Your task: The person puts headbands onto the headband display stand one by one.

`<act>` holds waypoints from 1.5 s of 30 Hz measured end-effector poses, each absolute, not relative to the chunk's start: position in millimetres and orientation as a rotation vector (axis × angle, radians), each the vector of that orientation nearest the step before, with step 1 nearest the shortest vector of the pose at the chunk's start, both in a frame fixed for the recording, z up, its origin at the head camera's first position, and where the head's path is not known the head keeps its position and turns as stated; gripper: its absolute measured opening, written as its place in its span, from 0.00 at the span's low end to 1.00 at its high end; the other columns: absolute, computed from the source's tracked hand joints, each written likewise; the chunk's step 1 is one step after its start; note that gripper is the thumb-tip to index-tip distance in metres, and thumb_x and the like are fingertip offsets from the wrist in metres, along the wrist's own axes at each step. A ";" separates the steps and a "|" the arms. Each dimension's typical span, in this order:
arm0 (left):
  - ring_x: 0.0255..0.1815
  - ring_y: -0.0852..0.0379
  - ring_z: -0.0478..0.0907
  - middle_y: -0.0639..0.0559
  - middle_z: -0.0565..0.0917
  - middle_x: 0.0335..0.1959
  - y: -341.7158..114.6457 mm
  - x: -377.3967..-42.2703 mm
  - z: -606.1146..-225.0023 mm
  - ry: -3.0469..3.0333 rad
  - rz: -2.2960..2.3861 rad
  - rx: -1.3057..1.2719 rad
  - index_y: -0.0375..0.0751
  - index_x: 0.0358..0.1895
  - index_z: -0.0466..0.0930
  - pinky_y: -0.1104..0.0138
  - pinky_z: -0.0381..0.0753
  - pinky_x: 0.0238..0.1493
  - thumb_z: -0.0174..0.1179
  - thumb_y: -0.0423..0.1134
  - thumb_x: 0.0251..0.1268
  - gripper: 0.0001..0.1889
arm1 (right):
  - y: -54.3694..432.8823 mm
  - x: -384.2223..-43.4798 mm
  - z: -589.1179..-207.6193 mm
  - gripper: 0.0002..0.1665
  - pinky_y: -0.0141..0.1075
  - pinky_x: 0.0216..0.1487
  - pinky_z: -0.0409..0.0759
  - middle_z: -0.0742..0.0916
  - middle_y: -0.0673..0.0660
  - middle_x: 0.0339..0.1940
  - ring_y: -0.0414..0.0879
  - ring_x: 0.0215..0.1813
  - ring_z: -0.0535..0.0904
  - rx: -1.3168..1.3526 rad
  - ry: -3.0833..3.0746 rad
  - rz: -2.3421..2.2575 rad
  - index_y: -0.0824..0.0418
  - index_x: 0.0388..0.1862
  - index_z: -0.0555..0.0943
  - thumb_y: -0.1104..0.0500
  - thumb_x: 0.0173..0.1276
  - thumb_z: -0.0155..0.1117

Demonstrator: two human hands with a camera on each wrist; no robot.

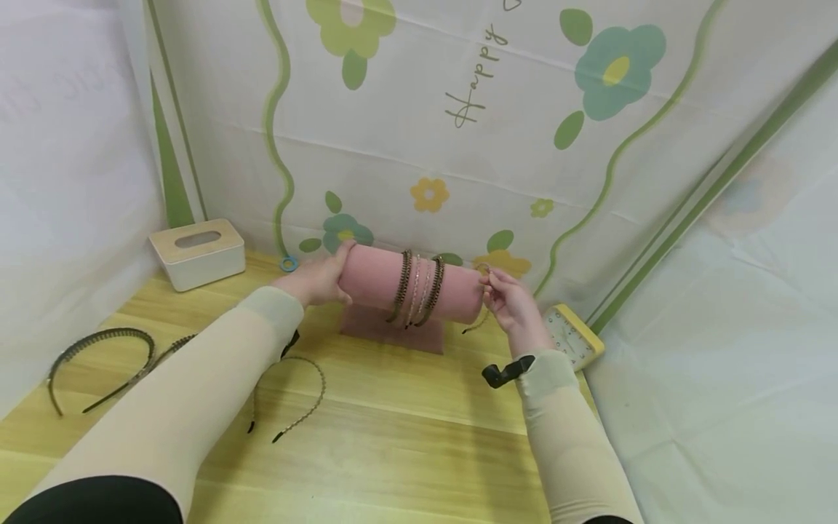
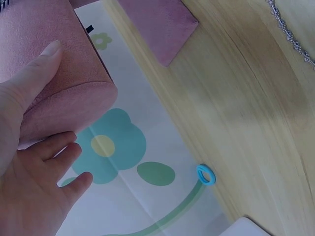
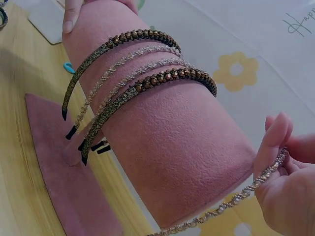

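A pink headband stand [image 1: 376, 276], a horizontal padded roll on a flat base, stands at the back of the table. My left hand [image 1: 319, 279] grips its left end, thumb on the front, fingers near the end face. Around the middle of the roll sit two dark headbands with bronze beads [image 3: 170, 74] and two thin silvery headbands [image 3: 142, 51] between them. My right hand [image 1: 515, 304] pinches another thin beaded headband [image 3: 216, 210] by its curved part, beside the roll's right end. That headband's far tips are cut off in the right wrist view.
Left on the table lie a dark headband [image 1: 105, 333] and another partly hidden by my sleeve. A thin headband [image 1: 323, 386] lies in front of the stand. A tissue box [image 1: 209, 262] and blue ring [image 1: 288, 263] are back left; a yellow clock [image 1: 596, 342] stands right.
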State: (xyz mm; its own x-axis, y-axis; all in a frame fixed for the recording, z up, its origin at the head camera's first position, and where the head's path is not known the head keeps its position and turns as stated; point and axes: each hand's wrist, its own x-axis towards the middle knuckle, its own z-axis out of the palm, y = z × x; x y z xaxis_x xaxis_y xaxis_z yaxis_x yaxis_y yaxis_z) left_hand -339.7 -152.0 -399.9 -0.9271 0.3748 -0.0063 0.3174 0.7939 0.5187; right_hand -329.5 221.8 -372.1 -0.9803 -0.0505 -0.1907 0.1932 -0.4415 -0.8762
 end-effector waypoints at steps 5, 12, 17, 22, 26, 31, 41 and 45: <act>0.57 0.34 0.75 0.30 0.77 0.59 -152.4 -339.7 -398.3 2.892 0.784 0.569 0.44 0.78 0.35 0.43 0.67 0.61 0.77 0.43 0.52 0.61 | 217.8 -333.6 -372.7 0.30 0.26 0.28 0.79 0.86 0.57 0.29 0.39 0.24 0.77 0.216 1.555 -2.546 0.68 0.76 0.59 0.68 0.78 0.49; 0.51 0.36 0.79 0.30 0.79 0.54 -153.3 -337.3 -396.3 2.897 0.792 0.594 0.43 0.78 0.36 0.45 0.72 0.56 0.76 0.42 0.53 0.60 | 212.8 -334.0 -368.8 0.29 0.29 0.31 0.82 0.87 0.58 0.30 0.40 0.25 0.80 0.252 1.580 -2.531 0.67 0.75 0.61 0.68 0.78 0.49; 0.49 0.37 0.80 0.31 0.79 0.54 -154.0 -336.7 -395.6 2.891 0.797 0.585 0.43 0.78 0.36 0.46 0.74 0.54 0.76 0.42 0.53 0.60 | 206.2 -335.1 -366.4 0.28 0.31 0.36 0.83 0.87 0.59 0.31 0.42 0.27 0.82 0.247 1.618 -2.519 0.67 0.75 0.63 0.68 0.78 0.49; 0.49 0.37 0.79 0.31 0.80 0.54 -153.8 -337.2 -396.4 2.896 0.797 0.595 0.44 0.78 0.35 0.46 0.73 0.55 0.76 0.42 0.53 0.60 | 196.1 -336.9 -364.6 0.28 0.33 0.38 0.84 0.87 0.59 0.31 0.44 0.29 0.84 0.241 1.652 -2.529 0.70 0.73 0.64 0.70 0.76 0.51; 0.49 0.38 0.79 0.31 0.79 0.54 -153.3 -336.1 -396.1 2.888 0.805 0.591 0.45 0.78 0.34 0.47 0.74 0.54 0.76 0.41 0.54 0.61 | 187.8 -336.1 -362.0 0.26 0.35 0.44 0.83 0.87 0.62 0.37 0.46 0.34 0.85 0.249 1.717 -2.509 0.71 0.71 0.66 0.71 0.75 0.52; 0.49 0.38 0.79 0.31 0.79 0.54 -152.9 -337.2 -396.2 2.885 0.812 0.587 0.45 0.78 0.35 0.47 0.74 0.54 0.76 0.41 0.53 0.61 | 180.6 -330.2 -355.1 0.29 0.38 0.54 0.80 0.83 0.68 0.54 0.49 0.45 0.83 0.210 2.029 -2.292 0.70 0.74 0.61 0.67 0.77 0.52; 0.45 0.40 0.81 0.32 0.80 0.52 -153.8 -343.7 -401.7 2.877 0.801 0.578 0.47 0.79 0.34 0.48 0.75 0.51 0.77 0.43 0.52 0.62 | 178.3 -320.7 -343.1 0.30 0.42 0.63 0.72 0.74 0.64 0.69 0.53 0.66 0.71 0.189 2.554 -1.758 0.66 0.75 0.64 0.67 0.75 0.53; 0.47 0.39 0.80 0.32 0.80 0.54 -152.6 -342.7 -402.0 2.872 0.799 0.562 0.47 0.79 0.34 0.48 0.75 0.52 0.77 0.43 0.52 0.62 | 181.5 -316.5 -343.6 0.30 0.43 0.64 0.70 0.74 0.64 0.68 0.54 0.68 0.69 0.145 2.610 -1.646 0.66 0.75 0.63 0.67 0.75 0.52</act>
